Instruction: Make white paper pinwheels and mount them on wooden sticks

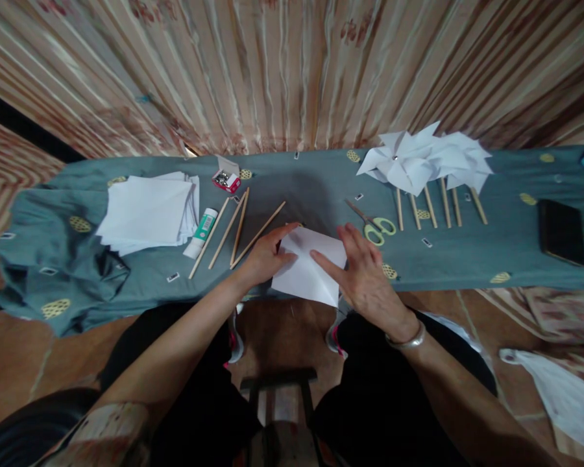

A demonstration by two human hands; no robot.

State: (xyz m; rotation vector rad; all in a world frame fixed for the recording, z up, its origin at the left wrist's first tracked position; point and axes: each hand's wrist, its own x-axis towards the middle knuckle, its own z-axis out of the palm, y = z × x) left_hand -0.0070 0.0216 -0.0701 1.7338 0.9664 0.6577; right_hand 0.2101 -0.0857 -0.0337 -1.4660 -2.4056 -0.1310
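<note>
Through the head camera I see a striped, pleated curtain [282, 78] with reddish floral motifs filling the background. Before it runs a long table under a grey-green cloth [272, 175], printed with yellow pineapples and small black-and-white tags whose marks I can't read. On the right, overlapping white paper pinwheels [403, 165] lie with six wooden handles pointing towards the person. On the left is an untidy stack of blank white paper [146, 209].

At the near edge, between the two hands, is a creased white sheet [304, 263] with no writing. The left hand [267, 256] pinches its left side, thumb on top. The right hand [367, 275] has one digit stretched across the sheet, its other fingers by the right edge; I cannot tell whether they grip. A silvery bracelet circles that wrist.

Far right lies a dark phone [562, 232], no brand visible. Scissors [379, 229] with pale green handles rest beyond the right hand. Four loose sticks [257, 235] lie left of the sheet, near a glue stick [202, 232] whose green-and-white label shows a barcode-like block, lettering too small to read. Behind them, an open red-and-white box [227, 176] holds shiny metal bits.
</note>
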